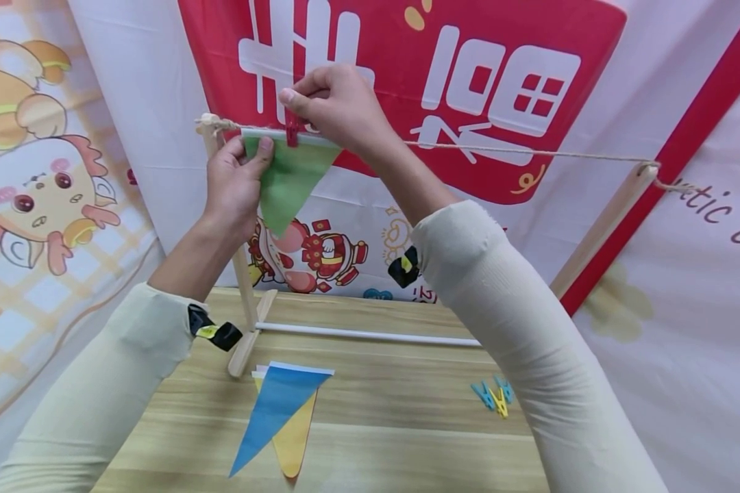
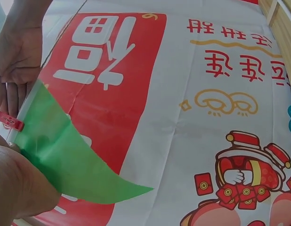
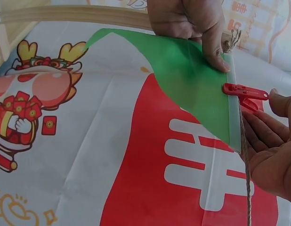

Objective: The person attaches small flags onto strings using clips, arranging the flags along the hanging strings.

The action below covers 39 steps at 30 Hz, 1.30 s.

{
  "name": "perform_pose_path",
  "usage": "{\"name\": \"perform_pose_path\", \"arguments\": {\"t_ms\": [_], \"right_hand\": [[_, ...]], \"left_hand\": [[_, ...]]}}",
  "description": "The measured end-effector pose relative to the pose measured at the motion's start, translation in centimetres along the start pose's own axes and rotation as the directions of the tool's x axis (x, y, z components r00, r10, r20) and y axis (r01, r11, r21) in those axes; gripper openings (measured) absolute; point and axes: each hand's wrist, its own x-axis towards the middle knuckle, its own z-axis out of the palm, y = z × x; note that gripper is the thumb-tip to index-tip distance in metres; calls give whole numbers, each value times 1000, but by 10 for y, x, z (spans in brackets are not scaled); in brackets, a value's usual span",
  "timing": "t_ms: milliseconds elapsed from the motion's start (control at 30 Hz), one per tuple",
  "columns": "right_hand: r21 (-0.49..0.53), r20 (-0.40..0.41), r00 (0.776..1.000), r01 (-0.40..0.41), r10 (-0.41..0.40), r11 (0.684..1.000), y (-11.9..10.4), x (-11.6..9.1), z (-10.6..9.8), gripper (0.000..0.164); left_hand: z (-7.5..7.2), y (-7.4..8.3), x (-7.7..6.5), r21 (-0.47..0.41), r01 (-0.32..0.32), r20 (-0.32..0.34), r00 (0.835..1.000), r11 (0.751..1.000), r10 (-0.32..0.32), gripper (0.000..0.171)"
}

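A green triangular pennant (image 1: 297,174) with a white top strip hangs at the left end of a twine line (image 1: 506,148). My left hand (image 1: 234,185) pinches its top left corner, thumb in front. A red clothespin (image 3: 244,92) sits across the pennant's top strip at the twine. My right hand (image 1: 345,103) is at the clothespin's handles, thumb (image 3: 281,102) at one handle's end and fingers close by the other. In the left wrist view, the pennant (image 2: 65,150) curls out toward its tip.
Wooden posts (image 1: 610,226) hold the twine at both ends, with a white rod (image 1: 370,334) low between them. Blue (image 1: 277,404) and yellow (image 1: 294,438) pennants overlap on the table (image 1: 395,445). Blue and yellow clothespins (image 1: 499,400) lie at the right. A printed cloth (image 1: 382,205) hangs behind.
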Motion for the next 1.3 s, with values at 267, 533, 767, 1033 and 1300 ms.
{"name": "perform_pose_path", "arguments": {"t_ms": [267, 533, 767, 1033, 1300], "right_hand": [[-23, -16, 1000, 15, -16, 1000, 7, -5, -4, 33], [-15, -13, 1000, 25, -25, 1000, 11, -11, -9, 34], [10, -62, 997, 54, -53, 999, 17, -18, -15, 32], [34, -109, 991, 78, -74, 996, 25, -27, -26, 30], [63, -132, 986, 110, -101, 992, 34, -35, -32, 30]], "left_hand": [[-3, -1, -3, 6, 18, 3, 1000, 1000, -18, 48], [-5, -5, -4, 13, 23, 13, 1000, 1000, -23, 49], [-5, -9, -7, 28, 27, 47, 998, 999, -28, 51], [-5, -12, -11, 49, 23, 49, 998, 999, -26, 51], [-8, -22, -14, 75, 37, 66, 997, 997, -42, 57]]}}
